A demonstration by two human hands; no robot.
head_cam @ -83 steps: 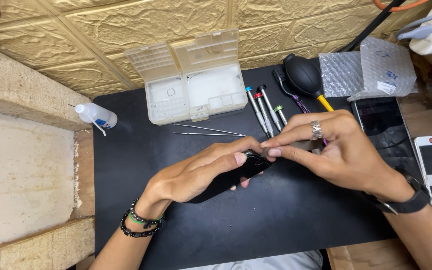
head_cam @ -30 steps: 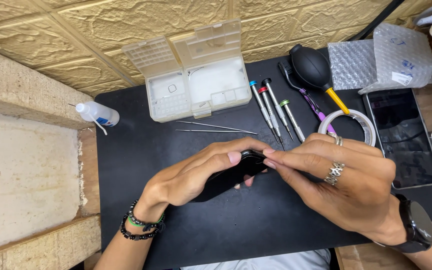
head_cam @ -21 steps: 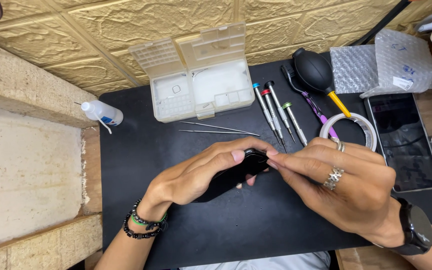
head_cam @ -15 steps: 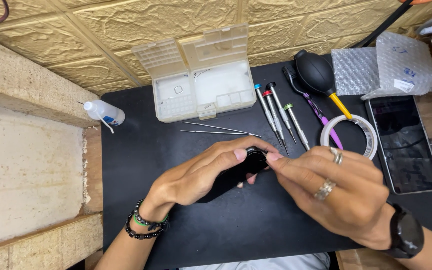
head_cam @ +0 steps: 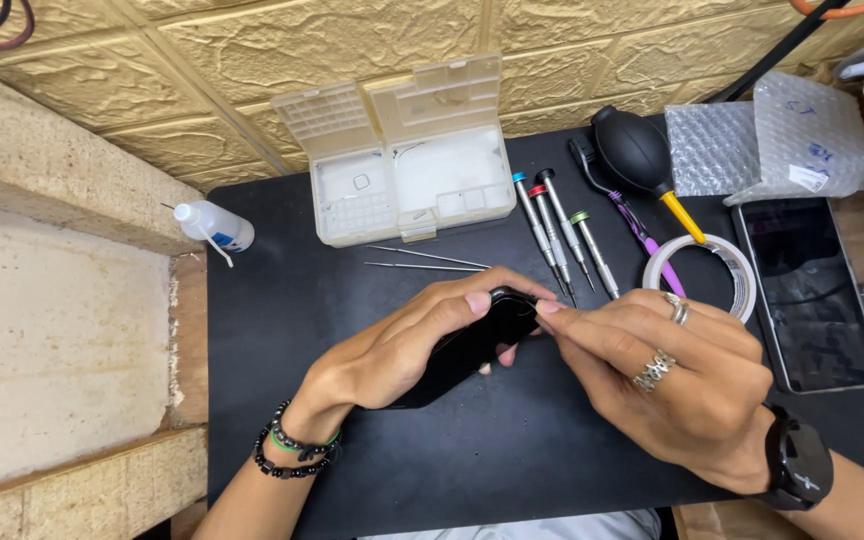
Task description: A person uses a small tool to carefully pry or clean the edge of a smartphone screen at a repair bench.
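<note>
Your hands work over a black mat (head_cam: 352, 300) that spreads out on every side of them. Beyond your left hand, against the wall, a clear plastic parts box (head_cam: 407, 165) stands with its lid up. Just to the right of your right hand lies a dark phone (head_cam: 807, 290), screen up. Your left hand (head_cam: 402, 345) is wrapped around a black phone (head_cam: 472, 345), fingers curled over its upper edge and thumb beneath, holding it tilted just above the mat. Your right hand (head_cam: 672, 375) is nearly closed, its fingertips (head_cam: 550, 310) pinched together at the phone's top right corner; whether they grip anything small, you cannot tell. Just beyond your right hand sit a roll of tape (head_cam: 702, 275) and three screwdrivers (head_cam: 562, 235). Two thin tweezers (head_cam: 422, 260) lie just beyond your left fingers. Well off to the left rests a small squeeze bottle (head_cam: 214, 225).
</note>
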